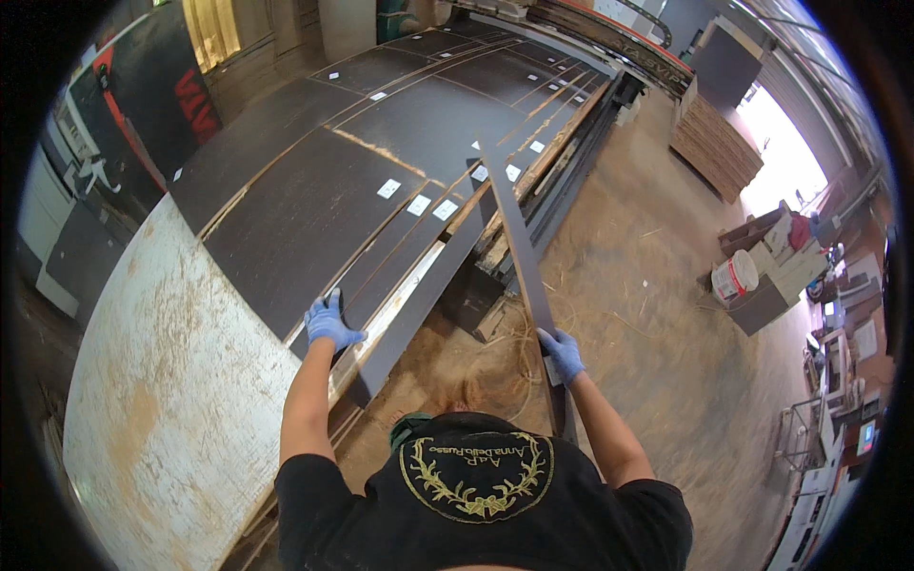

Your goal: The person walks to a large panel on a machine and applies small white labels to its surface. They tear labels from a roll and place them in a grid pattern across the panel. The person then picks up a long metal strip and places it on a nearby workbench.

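My left hand (331, 324), in a blue glove, rests on the narrow dark strips at the near edge of the cut panel (286, 205). Its fingers and thumb are spread. Beside its thumb a long dark strip (419, 309) stands on edge along the panel's side. My right hand (562, 354), also gloved in blue, is closed round a long narrow dark board (519, 233). That board slants away from me, its far end over the strips at the panel's right edge. The fingers under the board are partly hidden.
Small white labels (388, 188) lie on the cut pieces. A scuffed pale board (176, 381) adjoins the panel on the left. A machine gantry (609, 38) crosses the far end. To the right are stacked boards (714, 143) and a white bucket (735, 276) on the dusty floor (657, 314).
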`<act>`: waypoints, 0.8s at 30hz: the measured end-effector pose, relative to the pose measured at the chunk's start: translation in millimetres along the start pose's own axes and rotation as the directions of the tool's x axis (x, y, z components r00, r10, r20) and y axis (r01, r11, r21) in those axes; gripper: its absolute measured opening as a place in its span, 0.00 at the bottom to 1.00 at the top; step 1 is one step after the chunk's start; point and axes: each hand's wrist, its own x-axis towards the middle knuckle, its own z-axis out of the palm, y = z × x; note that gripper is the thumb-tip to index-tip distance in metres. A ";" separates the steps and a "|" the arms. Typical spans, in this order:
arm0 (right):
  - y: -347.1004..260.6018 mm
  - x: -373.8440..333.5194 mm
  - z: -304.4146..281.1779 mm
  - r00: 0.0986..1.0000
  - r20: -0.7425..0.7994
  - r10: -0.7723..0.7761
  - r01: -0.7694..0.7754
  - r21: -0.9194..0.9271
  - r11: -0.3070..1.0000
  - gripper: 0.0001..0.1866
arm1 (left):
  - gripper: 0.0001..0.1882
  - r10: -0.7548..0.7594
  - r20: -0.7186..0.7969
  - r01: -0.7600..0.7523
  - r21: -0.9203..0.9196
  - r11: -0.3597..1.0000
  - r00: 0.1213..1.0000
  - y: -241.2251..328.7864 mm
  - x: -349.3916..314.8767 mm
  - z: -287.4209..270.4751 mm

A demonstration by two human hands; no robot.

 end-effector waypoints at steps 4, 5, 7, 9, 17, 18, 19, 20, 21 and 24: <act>-6.5 62.1 41.5 0.997 0.070 0.023 -0.035 0.174 0.984 0.21 | 0.60 -0.004 0.013 0.004 -0.053 0.999 1.000 -6.5 -9.7 -18.5; -25.3 66.8 61.7 0.993 0.122 0.007 -0.031 0.194 0.981 0.21 | 0.60 -0.017 0.019 0.018 -0.026 1.000 1.000 -10.5 -13.1 -21.1; -35.8 76.5 109.2 0.993 0.110 -0.045 0.019 0.228 0.974 0.22 | 0.61 -0.023 0.050 0.023 0.002 1.000 0.998 -12.5 -19.3 -25.8; -14.8 109.9 146.3 0.993 -0.014 -0.114 0.115 0.125 0.985 0.22 | 0.60 -0.017 0.052 0.016 0.025 1.000 0.998 -13.0 -22.6 -22.6; 30.5 210.4 199.6 0.917 -0.332 -0.221 0.195 -0.110 0.975 0.23 | 0.62 -0.053 0.067 0.044 0.137 0.990 0.996 -35.2 -33.7 -11.9; 52.9 233.9 189.9 0.894 -0.385 -0.230 0.227 -0.055 0.972 0.23 | 0.62 -0.017 0.076 0.007 0.138 0.990 0.997 -31.8 -28.3 -14.8; 1.1 189.5 188.2 0.948 -0.285 -0.144 0.162 0.038 0.986 0.21 | 0.62 -0.065 0.103 0.051 0.131 0.990 0.993 -39.1 -28.7 -11.1; 20.6 209.7 204.5 0.928 -0.312 -0.203 0.234 0.066 0.970 0.21 | 0.62 -0.111 0.131 0.095 0.125 0.988 0.985 -44.1 -29.7 -7.6; 35.9 229.6 197.0 0.875 -0.409 -0.258 0.322 0.096 0.942 0.20 | 0.62 -0.069 0.112 0.055 0.123 0.991 0.991 -37.1 -26.9 -12.3; 23.8 252.1 191.2 0.878 -0.445 -0.178 0.333 0.298 0.895 0.17 | 0.61 -0.045 0.078 0.040 0.073 0.997 0.996 -41.0 -24.3 2.8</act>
